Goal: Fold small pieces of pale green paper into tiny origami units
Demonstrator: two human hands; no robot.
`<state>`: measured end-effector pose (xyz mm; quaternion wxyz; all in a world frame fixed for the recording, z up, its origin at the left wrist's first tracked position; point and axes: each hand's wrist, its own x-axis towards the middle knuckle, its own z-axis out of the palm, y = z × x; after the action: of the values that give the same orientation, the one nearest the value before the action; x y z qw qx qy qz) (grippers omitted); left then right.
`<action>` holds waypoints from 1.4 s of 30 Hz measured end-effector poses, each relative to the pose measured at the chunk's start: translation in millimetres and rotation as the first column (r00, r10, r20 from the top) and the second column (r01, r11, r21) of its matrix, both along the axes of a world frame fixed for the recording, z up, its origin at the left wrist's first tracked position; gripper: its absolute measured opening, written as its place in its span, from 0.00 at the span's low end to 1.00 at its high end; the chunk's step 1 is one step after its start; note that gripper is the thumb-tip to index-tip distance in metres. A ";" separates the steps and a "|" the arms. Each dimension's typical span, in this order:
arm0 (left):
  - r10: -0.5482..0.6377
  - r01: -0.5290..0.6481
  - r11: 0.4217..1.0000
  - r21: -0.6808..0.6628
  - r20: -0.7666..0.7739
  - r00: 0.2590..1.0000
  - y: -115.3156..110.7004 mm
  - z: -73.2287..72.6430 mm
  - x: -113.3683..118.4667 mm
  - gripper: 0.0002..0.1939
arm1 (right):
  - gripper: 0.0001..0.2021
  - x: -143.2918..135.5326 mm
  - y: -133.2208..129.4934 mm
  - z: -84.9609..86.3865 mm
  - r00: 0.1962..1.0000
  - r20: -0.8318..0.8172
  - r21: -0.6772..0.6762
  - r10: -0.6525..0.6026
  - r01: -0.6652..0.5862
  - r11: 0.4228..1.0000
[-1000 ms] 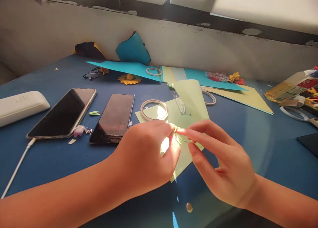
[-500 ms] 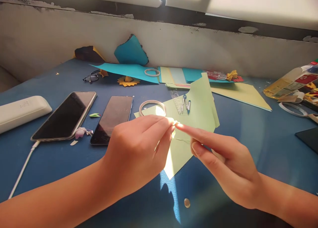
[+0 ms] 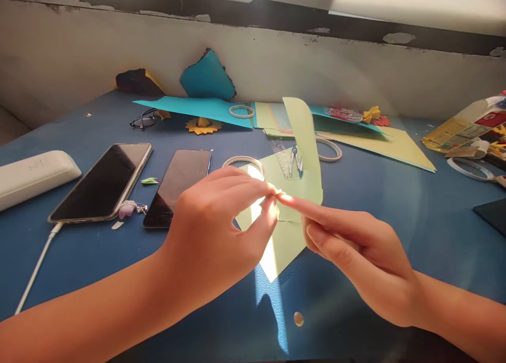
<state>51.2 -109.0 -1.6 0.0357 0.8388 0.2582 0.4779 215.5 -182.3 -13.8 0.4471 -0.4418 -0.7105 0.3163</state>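
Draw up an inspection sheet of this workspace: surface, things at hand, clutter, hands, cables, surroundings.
Surface: blue table, sunlit streak near the front.
Things at hand: small paper piece, too small to tell its shape; green sheet beneath the hands, its far part curled up.
Clutter: left phone, right phone, white case, glasses, yellow paper flower, compass, tilted bottle.
Hands: left hand pinches the small paper piece between thumb and forefinger; right hand extends its forefinger to it.
Cables: white cable at the left phone's near end.
Surroundings: pale wall behind, dark band above with patchy paint.
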 end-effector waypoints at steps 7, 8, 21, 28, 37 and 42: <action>0.019 -0.019 0.999 -0.032 0.013 1.000 -0.4 0.0 2.6 0.04 | 0.21 -0.4 -3.7 2.2 0.995 0.011 -0.051 -0.100 0.100 0.994; 0.019 -0.019 0.999 -0.030 0.011 1.000 -0.8 0.0 2.6 0.04 | 0.21 -1.4 -3.6 2.9 0.994 0.012 -0.034 -0.106 0.107 0.994; 0.040 -0.040 0.999 -0.021 -0.002 0.999 -0.2 2.6 3.0 0.05 | 0.16 -3.3 -8.4 -0.9 0.969 -0.082 -0.018 -0.231 0.230 0.973; 0.128 -0.135 0.976 -0.172 -0.049 0.991 5.4 4.9 -0.8 0.03 | 0.15 0.1 -8.2 6.1 0.965 -0.094 0.004 -0.245 0.246 0.969; 0.091 -0.104 0.977 -0.187 -0.073 0.993 -4.5 2.6 2.2 0.05 | 0.19 -7.3 -5.1 4.7 0.939 0.257 0.247 -0.229 0.166 0.955; 0.057 -0.068 0.985 -0.158 -0.071 0.996 -5.3 3.4 1.4 0.04 | 0.21 -6.9 -4.8 5.6 0.935 0.264 0.266 -0.239 0.167 0.949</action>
<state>52.6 -114.4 1.8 0.0796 0.8401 0.3231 0.4284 208.6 -187.1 -8.2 0.4174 -0.4979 -0.7520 0.1111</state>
